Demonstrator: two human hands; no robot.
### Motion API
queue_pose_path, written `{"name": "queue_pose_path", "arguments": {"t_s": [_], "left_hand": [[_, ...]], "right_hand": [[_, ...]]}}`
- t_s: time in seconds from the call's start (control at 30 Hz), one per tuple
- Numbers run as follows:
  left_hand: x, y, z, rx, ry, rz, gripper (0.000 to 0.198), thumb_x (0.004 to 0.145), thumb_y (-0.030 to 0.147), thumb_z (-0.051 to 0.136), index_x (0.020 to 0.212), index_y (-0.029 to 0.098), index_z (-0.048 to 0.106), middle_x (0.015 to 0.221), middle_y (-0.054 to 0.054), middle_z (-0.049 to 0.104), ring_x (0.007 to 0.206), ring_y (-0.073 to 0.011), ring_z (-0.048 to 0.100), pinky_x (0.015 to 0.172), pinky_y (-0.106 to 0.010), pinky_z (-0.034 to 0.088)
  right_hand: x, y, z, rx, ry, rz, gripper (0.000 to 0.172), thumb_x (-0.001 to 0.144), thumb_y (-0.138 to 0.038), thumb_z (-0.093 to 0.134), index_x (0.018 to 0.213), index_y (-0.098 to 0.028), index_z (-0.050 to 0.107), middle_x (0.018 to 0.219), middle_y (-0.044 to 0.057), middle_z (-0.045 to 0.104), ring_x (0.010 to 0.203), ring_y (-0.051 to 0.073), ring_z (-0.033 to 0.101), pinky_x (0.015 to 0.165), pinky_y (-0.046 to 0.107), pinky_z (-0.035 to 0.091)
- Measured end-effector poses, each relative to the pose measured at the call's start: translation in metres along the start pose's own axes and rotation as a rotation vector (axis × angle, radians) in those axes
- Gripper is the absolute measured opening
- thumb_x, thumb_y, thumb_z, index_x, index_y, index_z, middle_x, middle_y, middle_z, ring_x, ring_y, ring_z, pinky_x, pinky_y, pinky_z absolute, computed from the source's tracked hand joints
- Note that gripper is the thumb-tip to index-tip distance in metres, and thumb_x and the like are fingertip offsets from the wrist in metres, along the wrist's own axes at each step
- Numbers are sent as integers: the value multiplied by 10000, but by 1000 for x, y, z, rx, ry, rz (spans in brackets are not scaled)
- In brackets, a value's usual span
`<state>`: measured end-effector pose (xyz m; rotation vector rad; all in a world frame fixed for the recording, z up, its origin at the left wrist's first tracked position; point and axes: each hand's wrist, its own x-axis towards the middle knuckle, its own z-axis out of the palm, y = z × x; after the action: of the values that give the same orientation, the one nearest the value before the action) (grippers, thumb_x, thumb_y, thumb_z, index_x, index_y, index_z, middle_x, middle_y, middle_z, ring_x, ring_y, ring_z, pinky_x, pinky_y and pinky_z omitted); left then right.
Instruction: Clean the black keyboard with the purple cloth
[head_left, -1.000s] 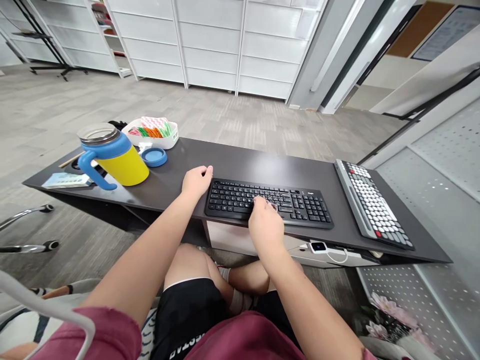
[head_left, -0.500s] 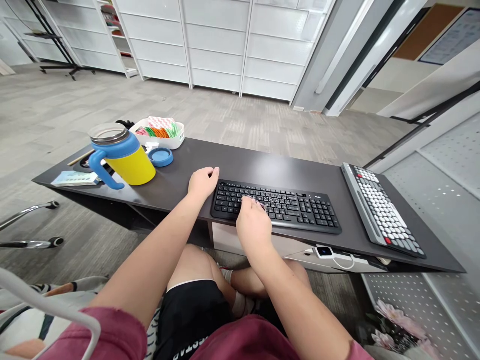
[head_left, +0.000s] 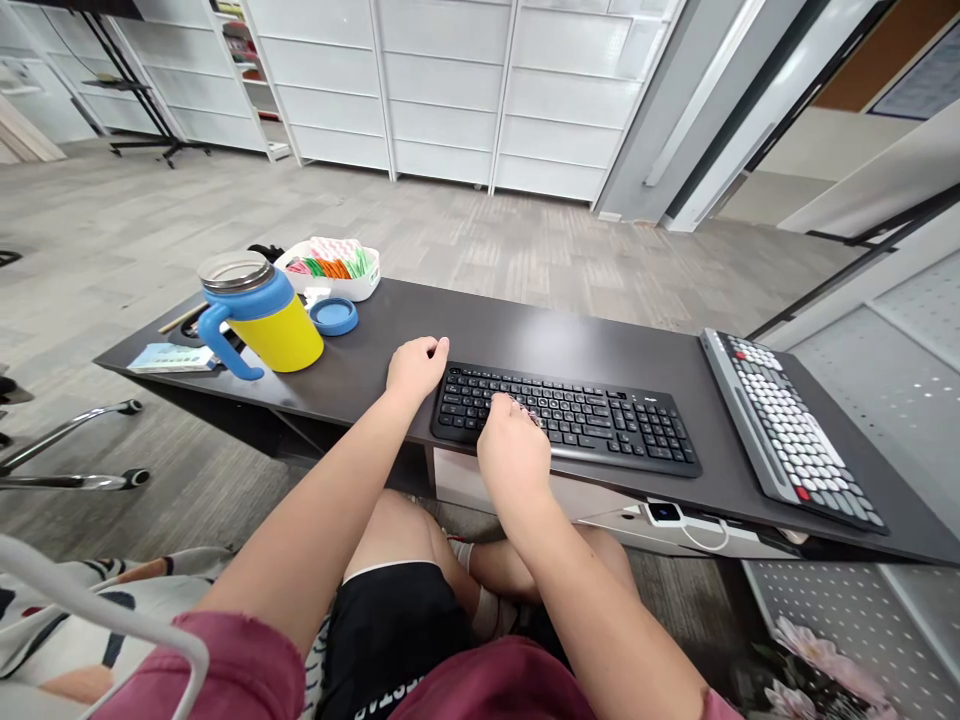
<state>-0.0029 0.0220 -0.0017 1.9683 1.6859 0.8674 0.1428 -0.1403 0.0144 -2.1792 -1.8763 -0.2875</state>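
Observation:
A black keyboard [head_left: 570,420] lies on the dark desk in front of me. My left hand [head_left: 418,368] rests on the desk at the keyboard's left end, its fingers curled in a loose fist with the thumb on top. Whether anything is inside that fist is hidden. Over the left half of the keys is my right hand [head_left: 514,440], closed, with its fingertips pinched together low over them. Something small and thin shows at those fingertips, too unclear to name.
A blue and yellow mug [head_left: 281,330] stands at the left, near its blue lid [head_left: 334,316]. Behind them sits a white basket [head_left: 367,285] with colourful items. A grey and white keyboard [head_left: 787,425] lies at the right. A smartwatch [head_left: 664,514] hangs below the desk's front edge.
The whole view has shifted slightly, so the desk appears a little further right. Both hands stay in nearly the same places by the black keyboard.

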Motion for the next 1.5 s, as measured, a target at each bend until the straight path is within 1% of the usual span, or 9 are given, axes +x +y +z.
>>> {"name": "queue_pose_path", "arguments": {"t_s": [0.2, 0.3, 0.67, 0.8, 0.97, 1.13, 1.23, 1.4, 1.5], "left_hand": [[0, 1, 0, 30, 2, -4, 439, 1078, 527, 513, 832, 275, 776, 943, -72, 830, 969, -302, 736, 853, -395, 503], [0, 0, 0, 31, 4, 0, 440, 1079, 521, 510, 834, 274, 779, 961, -72, 833, 973, -300, 737, 862, -395, 507], [3, -3, 2, 46, 4, 18, 437, 1078, 509, 509, 802, 268, 747, 962, -58, 839, 942, -279, 742, 846, -387, 499], [3, -4, 1, 54, -5, 14, 432, 1072, 525, 514, 815, 273, 753, 950, -56, 836, 928, -278, 739, 819, -390, 497], [2, -3, -2, 43, -18, 1, 447, 1073, 548, 512, 821, 278, 764, 915, -56, 825, 941, -282, 742, 824, -391, 511], [-1, 0, -3, 23, 0, 22, 431, 1064, 522, 523, 808, 273, 765, 939, -62, 831, 944, -284, 749, 855, -396, 512], [-1, 0, -3, 28, 2, 13, 427, 1058, 512, 525, 786, 272, 752, 952, -61, 835, 950, -282, 750, 860, -393, 512], [1, 1, -3, 35, 3, 18, 406, 1044, 507, 529, 796, 277, 753, 952, -58, 838, 956, -290, 750, 854, -388, 507], [3, 0, -3, 46, 18, 25, 400, 1035, 511, 531, 792, 278, 748, 940, -63, 836, 944, -300, 749, 838, -390, 497]], "right_hand": [[0, -1, 0, 27, 2, -11, 235, 1009, 10, 501, 1010, -179, 640, 930, 146, 814, 929, 252, 811, 803, 307, 554], [0, -7, 1, 68, -6, -25, 222, 1022, -6, 510, 1055, -179, 646, 973, 137, 824, 942, 243, 814, 833, 303, 566], [4, -38, 12, 206, 13, -176, 256, 1048, -21, 508, 1172, -136, 700, 1242, 197, 822, 1178, 248, 798, 1066, 335, 586], [4, -54, 20, 264, 28, -291, 283, 1064, -40, 508, 1236, -126, 716, 1374, 203, 788, 1313, 244, 753, 1174, 357, 549], [3, -63, 28, 313, 9, -354, 323, 1065, -42, 505, 1295, -110, 721, 1412, 207, 772, 1378, 227, 720, 1235, 361, 508], [0, -40, 34, 409, 1, -466, 350, 1066, -58, 520, 1346, -104, 723, 1429, 191, 769, 1362, 223, 729, 1252, 366, 492], [4, -18, 32, 472, -26, -509, 363, 1080, -70, 517, 1374, -136, 719, 1387, 142, 799, 1310, 202, 751, 1239, 351, 496], [4, 18, 9, 555, -129, -414, 329, 1128, -123, 476, 1318, -222, 726, 1305, 56, 831, 1210, 184, 779, 1051, 294, 577], [-4, 53, -11, 729, -155, -253, 295, 1159, -222, 470, 1292, -267, 730, 1191, 7, 854, 1047, 163, 811, 911, 244, 580]]}}
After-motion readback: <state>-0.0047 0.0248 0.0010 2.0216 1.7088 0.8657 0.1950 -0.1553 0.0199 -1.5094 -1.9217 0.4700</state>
